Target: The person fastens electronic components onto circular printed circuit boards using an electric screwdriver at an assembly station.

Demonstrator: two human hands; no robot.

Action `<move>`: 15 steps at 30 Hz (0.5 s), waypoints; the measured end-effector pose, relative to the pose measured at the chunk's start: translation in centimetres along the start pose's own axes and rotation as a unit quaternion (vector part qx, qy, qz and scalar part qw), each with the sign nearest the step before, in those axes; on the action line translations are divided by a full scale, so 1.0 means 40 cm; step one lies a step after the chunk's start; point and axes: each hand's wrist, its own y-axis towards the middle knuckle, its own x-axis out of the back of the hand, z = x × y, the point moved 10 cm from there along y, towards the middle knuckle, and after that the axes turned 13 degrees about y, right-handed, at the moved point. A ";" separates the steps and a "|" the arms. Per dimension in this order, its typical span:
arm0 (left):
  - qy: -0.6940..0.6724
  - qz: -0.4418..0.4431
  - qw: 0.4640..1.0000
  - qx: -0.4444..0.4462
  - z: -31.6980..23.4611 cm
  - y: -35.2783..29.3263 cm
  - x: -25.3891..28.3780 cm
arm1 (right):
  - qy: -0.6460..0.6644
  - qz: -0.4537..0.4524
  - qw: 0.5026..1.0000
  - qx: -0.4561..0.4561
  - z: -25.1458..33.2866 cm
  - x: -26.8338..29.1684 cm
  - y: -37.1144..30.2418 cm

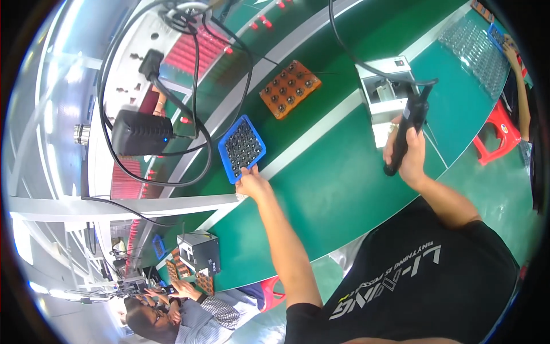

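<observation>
My right hand [413, 155] is wrapped round a black electric screwdriver [405, 137], whose cable leaves its upper end. The tool is held tilted above the bench, beside a white boxy device [375, 109]. At the near corner of a blue tray [260, 140], my left hand [253, 184] has its fingers drawn together over the rim. Whether they grip the rim or a small part is hidden. Many small dark metal parts [243, 146] fill the tray. Beyond it lies an orange-brown block fixture [290, 89] with rows of round metal pieces seated in it.
A white divider strip [315, 135] crosses the green bench [321, 195]. Cables and a black power adapter [142, 133] hang at the left. Clear plastic trays [472, 54] and a red stool [498, 135] are at the right. Other people work at both ends, near a grey box [199, 252].
</observation>
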 end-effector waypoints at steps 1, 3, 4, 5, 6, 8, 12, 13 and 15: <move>-0.002 -0.011 1.000 0.009 0.007 0.008 -0.004 | 0.003 -0.001 1.000 0.001 0.008 0.004 -0.001; 0.001 -0.004 1.000 0.011 0.011 0.009 -0.019 | 0.006 -0.009 1.000 -0.005 0.017 0.013 0.000; 0.012 -0.006 1.000 0.017 0.012 0.006 -0.023 | 0.011 -0.002 1.000 -0.009 0.020 0.019 0.002; 0.022 -0.010 0.999 0.022 0.007 0.006 -0.019 | 0.016 -0.002 1.000 -0.008 0.023 0.025 0.004; 0.022 -0.010 1.000 0.016 -0.005 0.014 -0.003 | 0.008 0.007 1.000 -0.012 0.025 0.024 0.004; 0.052 0.059 0.994 0.074 0.006 0.020 0.015 | 0.004 0.025 1.000 -0.018 0.025 0.029 0.001; 0.138 0.103 0.977 0.122 -0.036 -0.066 0.014 | 0.000 0.034 0.999 -0.019 0.040 0.069 0.002; 0.254 0.145 0.953 0.072 -0.070 -0.100 -0.009 | 0.002 0.037 0.999 -0.016 0.035 0.074 -0.001; 0.365 0.179 0.913 0.017 -0.096 -0.131 -0.048 | 0.002 0.036 0.999 -0.035 0.015 0.084 -0.007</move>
